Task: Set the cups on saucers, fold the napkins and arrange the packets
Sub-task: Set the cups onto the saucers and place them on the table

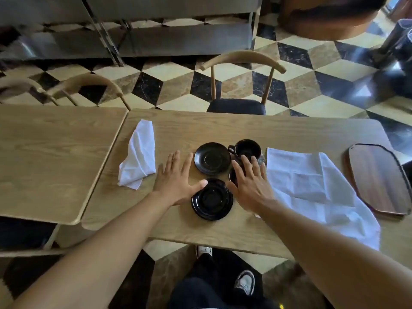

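Note:
Two black saucers lie on the wooden table (223, 128): the far saucer (212, 161) is bare, the near saucer (211, 199) sits close to the front edge. A black cup (247, 149) stands to the right of the far saucer. A second black cup (233, 176) is mostly hidden under my right hand (249, 181), which hovers spread above it. My left hand (177, 178) is open, its thumb touching the near saucer's rim. A crumpled white napkin (139, 156) lies at the left, a spread white napkin (312, 188) at the right. I cannot make out any packets.
A dark wooden tray (379, 179) rests at the table's right end. A second table (51, 157) adjoins on the left. A chair with a black seat (237, 105) stands across the table, another chair (84, 85) at the far left. My legs and shoes (223, 275) show below.

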`<action>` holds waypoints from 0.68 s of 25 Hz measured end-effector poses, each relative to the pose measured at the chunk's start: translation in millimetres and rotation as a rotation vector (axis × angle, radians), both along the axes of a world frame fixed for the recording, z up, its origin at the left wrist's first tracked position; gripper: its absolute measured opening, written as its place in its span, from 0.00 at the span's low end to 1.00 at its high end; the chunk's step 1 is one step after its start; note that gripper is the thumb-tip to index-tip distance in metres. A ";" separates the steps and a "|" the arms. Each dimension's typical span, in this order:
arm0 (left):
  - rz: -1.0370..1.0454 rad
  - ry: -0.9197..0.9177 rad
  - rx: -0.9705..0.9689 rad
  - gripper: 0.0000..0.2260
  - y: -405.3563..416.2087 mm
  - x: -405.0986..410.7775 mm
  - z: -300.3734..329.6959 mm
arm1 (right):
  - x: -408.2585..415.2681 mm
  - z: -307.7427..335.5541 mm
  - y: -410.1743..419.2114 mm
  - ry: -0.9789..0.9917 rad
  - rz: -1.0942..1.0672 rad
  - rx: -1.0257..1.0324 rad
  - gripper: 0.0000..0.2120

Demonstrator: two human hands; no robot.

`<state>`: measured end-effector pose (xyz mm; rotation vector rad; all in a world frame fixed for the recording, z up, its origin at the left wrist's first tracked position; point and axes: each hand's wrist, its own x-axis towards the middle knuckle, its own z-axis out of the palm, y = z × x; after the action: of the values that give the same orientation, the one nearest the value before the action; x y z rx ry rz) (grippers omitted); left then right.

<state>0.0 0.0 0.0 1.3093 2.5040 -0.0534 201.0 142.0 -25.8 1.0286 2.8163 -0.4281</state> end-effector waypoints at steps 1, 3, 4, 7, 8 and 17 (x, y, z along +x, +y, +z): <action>-0.012 -0.026 -0.043 0.48 -2.3 -1.7 -8.9 | -1.3 -8.0 -7.1 -0.041 -0.009 0.000 0.35; -0.043 -0.053 -0.094 0.48 -7.0 -8.1 -30.2 | -4.1 -26.0 -19.0 -0.088 -0.031 -0.009 0.34; -0.057 -0.070 -0.105 0.48 -10.9 -9.9 -40.9 | -2.8 -33.0 -27.8 -0.097 -0.042 -0.019 0.33; -0.110 -0.091 -0.108 0.43 -14.5 -13.6 -64.9 | -4.2 -46.7 -46.8 -0.069 -0.110 0.033 0.24; -0.130 -0.089 -0.082 0.40 -13.3 -16.2 -70.9 | -6.8 -49.8 -51.2 -0.058 -0.142 0.035 0.21; 0.159 -0.544 -0.051 0.28 -2.9 -20.8 -106.7 | -28.5 -81.0 -64.5 -0.056 -0.705 -0.464 0.13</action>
<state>-20.8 -2.9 -106.7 0.9408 2.1086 0.2406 172.5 77.5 -106.7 1.8209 2.0552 -1.0254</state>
